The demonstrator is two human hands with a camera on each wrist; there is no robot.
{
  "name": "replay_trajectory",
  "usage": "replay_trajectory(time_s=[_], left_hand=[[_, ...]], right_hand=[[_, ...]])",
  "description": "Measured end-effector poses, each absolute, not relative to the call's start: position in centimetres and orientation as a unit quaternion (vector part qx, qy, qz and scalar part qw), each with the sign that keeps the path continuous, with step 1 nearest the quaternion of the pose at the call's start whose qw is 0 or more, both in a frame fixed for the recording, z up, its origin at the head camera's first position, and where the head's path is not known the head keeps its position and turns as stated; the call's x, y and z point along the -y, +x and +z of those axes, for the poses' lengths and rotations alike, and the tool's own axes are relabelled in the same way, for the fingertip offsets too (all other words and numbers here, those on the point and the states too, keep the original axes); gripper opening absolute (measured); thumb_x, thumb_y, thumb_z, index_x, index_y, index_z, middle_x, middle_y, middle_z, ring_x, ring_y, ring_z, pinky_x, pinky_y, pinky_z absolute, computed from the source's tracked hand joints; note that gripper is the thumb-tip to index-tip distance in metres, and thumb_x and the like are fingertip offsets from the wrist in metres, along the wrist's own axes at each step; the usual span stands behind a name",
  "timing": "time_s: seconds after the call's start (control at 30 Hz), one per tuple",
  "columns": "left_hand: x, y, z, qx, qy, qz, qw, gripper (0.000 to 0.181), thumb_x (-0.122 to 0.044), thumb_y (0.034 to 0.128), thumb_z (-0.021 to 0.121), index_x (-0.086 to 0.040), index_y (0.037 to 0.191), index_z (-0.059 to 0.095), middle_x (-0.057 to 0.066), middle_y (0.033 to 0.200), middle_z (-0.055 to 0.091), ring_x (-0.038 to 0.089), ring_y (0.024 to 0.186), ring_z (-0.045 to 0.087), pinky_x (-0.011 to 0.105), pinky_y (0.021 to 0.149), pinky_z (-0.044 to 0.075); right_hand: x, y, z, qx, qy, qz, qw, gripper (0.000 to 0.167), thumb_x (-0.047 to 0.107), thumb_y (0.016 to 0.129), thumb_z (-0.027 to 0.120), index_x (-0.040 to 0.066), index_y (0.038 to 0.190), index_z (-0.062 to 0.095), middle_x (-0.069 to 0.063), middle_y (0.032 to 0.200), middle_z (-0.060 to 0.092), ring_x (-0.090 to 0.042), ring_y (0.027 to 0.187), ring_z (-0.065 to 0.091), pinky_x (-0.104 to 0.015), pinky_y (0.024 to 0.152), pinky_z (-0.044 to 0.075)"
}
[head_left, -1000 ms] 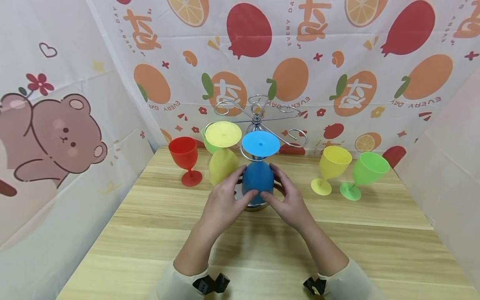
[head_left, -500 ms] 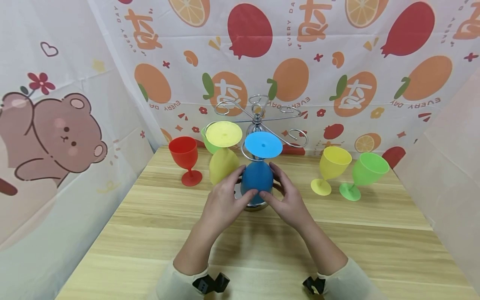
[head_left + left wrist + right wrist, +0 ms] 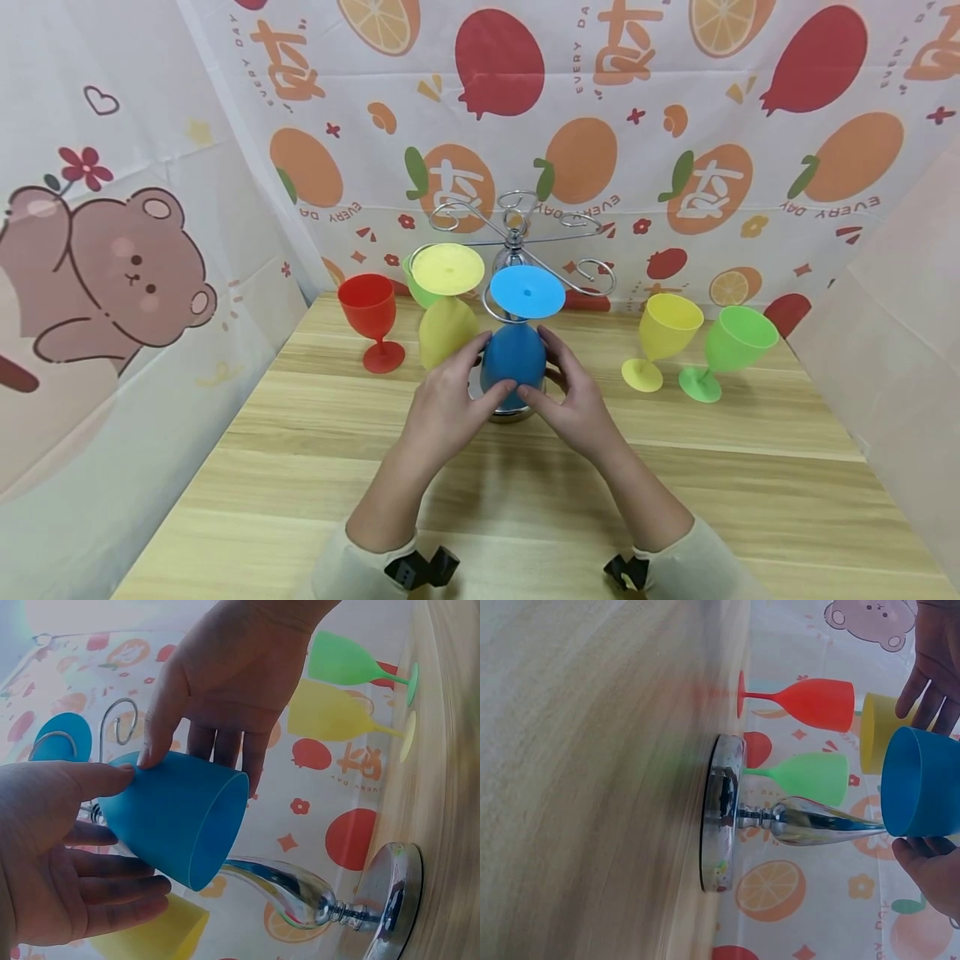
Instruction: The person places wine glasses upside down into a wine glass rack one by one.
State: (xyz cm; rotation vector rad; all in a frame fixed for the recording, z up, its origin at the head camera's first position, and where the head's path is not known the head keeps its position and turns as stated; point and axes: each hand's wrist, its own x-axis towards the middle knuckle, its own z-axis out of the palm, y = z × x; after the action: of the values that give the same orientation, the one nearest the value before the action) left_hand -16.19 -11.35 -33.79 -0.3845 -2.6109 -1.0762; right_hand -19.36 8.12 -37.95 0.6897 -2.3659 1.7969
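A blue goblet (image 3: 515, 358) hangs upside down from a wire loop of a chrome goblet rack (image 3: 513, 416), its foot above the wire. My left hand (image 3: 448, 398) holds the bowl from the left, and my right hand (image 3: 572, 402) holds it from the right. Both thumbs lie on the near side of the bowl, tips close together. In the left wrist view the bowl (image 3: 176, 814) opens downward toward the table, with fingers on either side. An upturned yellow goblet (image 3: 447, 333) hangs on the neighbouring loop, just left of the blue one.
On the wooden table (image 3: 300, 500), a red goblet (image 3: 367, 307) stands upright at left. Another yellow goblet (image 3: 670, 325) and a green goblet (image 3: 738, 340) stand at right. A second green goblet (image 3: 817, 778) is behind the rack. Patterned cloth (image 3: 570, 50) closes off the back.
The blue goblet's foot has shifted slightly right and its bowl slightly left, so it tilts a little differently. Both hands have stayed on it, almost unmoved.
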Motion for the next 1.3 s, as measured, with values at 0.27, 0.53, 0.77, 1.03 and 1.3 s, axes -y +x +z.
replay_trajectory(time_s=[0.27,0.53,0.77,1.03,1.3], left_hand=[[10.8,-16.4,-33.8,0.901,-0.149,-0.377,0.155,0.07,-0.035,0.0847,0.077,-0.01,0.143,0.048,0.008,0.138,0.059,0.031,0.123,0.06,0.047,0.09,0.056],[10.1,-16.8,-33.7,0.9,-0.149,-0.375,0.164,0.072,-0.037,0.0852,0.076,-0.012,0.145,0.045,0.007,0.141,0.056,0.03,0.126,0.057,0.047,0.092,0.055],[9.3,-17.3,-33.7,0.894,-0.147,-0.392,0.16,0.076,-0.039,0.0852,0.076,-0.011,0.147,0.041,0.007,0.145,0.052,0.029,0.13,0.053,0.049,0.096,0.052],[8.7,-17.8,-33.8,0.888,-0.142,-0.41,0.15,0.085,-0.041,0.0823,0.078,-0.009,0.149,0.037,0.009,0.145,0.05,0.032,0.13,0.052,0.054,0.099,0.049],[8.6,-18.3,-34.1,0.889,-0.134,-0.414,0.143,0.081,-0.041,0.0828,0.078,-0.01,0.147,0.039,0.009,0.142,0.052,0.032,0.128,0.053,0.054,0.1,0.049]], right_hand=[[-8.7,-19.3,-37.8,0.778,0.221,0.585,0.052,0.075,0.03,0.092,0.071,0.02,0.154,0.031,-0.001,0.153,0.041,-0.03,0.137,0.045,-0.055,0.105,0.044],[-9.3,-19.3,-37.7,0.784,0.226,0.575,0.061,0.073,0.03,0.092,0.07,0.023,0.154,0.032,0.001,0.153,0.042,-0.026,0.138,0.045,-0.051,0.105,0.045],[-10.1,-19.2,-37.7,0.791,0.221,0.567,0.066,0.071,0.029,0.092,0.07,0.03,0.152,0.032,0.002,0.152,0.043,-0.024,0.138,0.045,-0.053,0.106,0.043],[-11.1,-18.9,-37.7,0.794,0.231,0.557,0.078,0.07,0.024,0.091,0.071,0.029,0.151,0.035,0.002,0.152,0.044,-0.024,0.137,0.046,-0.05,0.107,0.044],[-13.6,-18.7,-38.0,0.816,0.216,0.527,0.099,0.071,0.016,0.09,0.073,0.026,0.15,0.037,0.002,0.15,0.046,-0.021,0.136,0.047,-0.042,0.108,0.044]])
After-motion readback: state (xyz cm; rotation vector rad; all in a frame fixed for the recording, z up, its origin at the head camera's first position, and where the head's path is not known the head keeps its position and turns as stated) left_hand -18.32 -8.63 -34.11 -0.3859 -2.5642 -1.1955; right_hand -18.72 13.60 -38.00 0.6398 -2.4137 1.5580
